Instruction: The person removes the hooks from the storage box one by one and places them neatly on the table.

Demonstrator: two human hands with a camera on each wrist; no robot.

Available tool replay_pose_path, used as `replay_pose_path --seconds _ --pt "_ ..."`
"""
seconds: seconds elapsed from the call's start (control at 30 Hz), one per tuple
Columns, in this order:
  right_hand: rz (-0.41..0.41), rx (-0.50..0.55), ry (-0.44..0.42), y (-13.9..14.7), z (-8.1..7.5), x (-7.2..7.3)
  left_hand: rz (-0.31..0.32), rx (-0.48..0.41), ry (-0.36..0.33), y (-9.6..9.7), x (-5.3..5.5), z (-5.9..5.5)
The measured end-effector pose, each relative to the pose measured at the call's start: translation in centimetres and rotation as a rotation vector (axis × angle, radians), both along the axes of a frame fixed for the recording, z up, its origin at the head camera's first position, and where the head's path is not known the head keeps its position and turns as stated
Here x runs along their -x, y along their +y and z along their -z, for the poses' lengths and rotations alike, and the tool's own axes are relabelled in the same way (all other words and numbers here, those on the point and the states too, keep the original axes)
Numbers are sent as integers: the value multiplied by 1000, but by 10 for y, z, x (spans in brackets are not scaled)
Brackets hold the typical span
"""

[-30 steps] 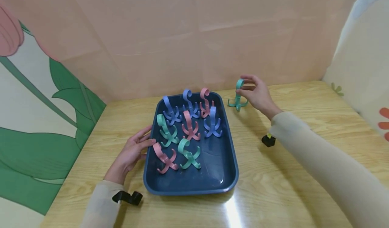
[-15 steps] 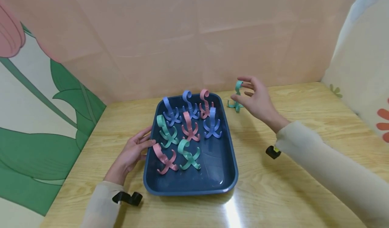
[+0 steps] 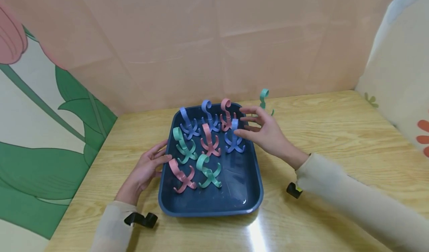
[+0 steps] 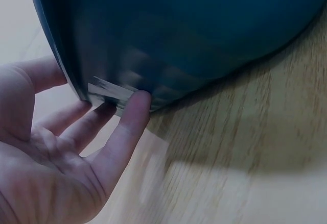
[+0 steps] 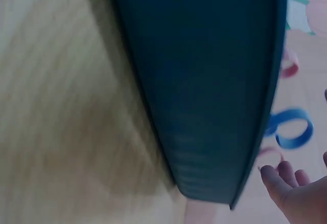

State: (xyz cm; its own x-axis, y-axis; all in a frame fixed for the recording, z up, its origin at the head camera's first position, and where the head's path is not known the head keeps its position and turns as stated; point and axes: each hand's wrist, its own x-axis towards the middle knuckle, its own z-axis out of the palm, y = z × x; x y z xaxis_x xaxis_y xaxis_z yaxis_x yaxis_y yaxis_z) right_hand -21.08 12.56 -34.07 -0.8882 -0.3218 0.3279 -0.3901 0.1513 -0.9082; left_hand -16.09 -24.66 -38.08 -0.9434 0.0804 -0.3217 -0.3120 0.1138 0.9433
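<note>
A dark blue tray (image 3: 231, 204) stands on the table, holding several upright plastic hooks, each a curled top over upturned prongs, in blue, pink and green. My left hand (image 3: 145, 169) holds the tray's left side, thumb over the rim and fingers (image 4: 125, 132) against the outer wall. Over the right rim, my right hand (image 3: 268, 134) has its fingers spread and nothing between them. Its thumb overlaps the top of a blue hook (image 3: 234, 144) in the head view; a pink hook (image 3: 226, 114) is just left of the fingertips. Behind the hand stands a green hook (image 3: 264, 97), its base mostly hidden.
The wooden table (image 3: 335, 132) ends at a peach-coloured backdrop (image 3: 167, 58). Green leaf-printed panels (image 3: 30, 170) flank it on the left, and a pale printed wall (image 3: 405, 65) on the right. Inside the tray, the hooks crowd the far and left parts.
My right hand has let go of the green hook at the back right and moved left and nearer, over the tray's right rim. The green hook stays standing. My left hand has not moved.
</note>
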Motion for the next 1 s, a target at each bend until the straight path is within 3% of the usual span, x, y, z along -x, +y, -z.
replay_pose_path --seconds 0.43,1.0 --pt "3 -55 -62 -18 8 -5 -2 -5 -3 0 0 0" --pt "45 -82 -20 -21 13 -4 10 -33 3 -1 0 2"
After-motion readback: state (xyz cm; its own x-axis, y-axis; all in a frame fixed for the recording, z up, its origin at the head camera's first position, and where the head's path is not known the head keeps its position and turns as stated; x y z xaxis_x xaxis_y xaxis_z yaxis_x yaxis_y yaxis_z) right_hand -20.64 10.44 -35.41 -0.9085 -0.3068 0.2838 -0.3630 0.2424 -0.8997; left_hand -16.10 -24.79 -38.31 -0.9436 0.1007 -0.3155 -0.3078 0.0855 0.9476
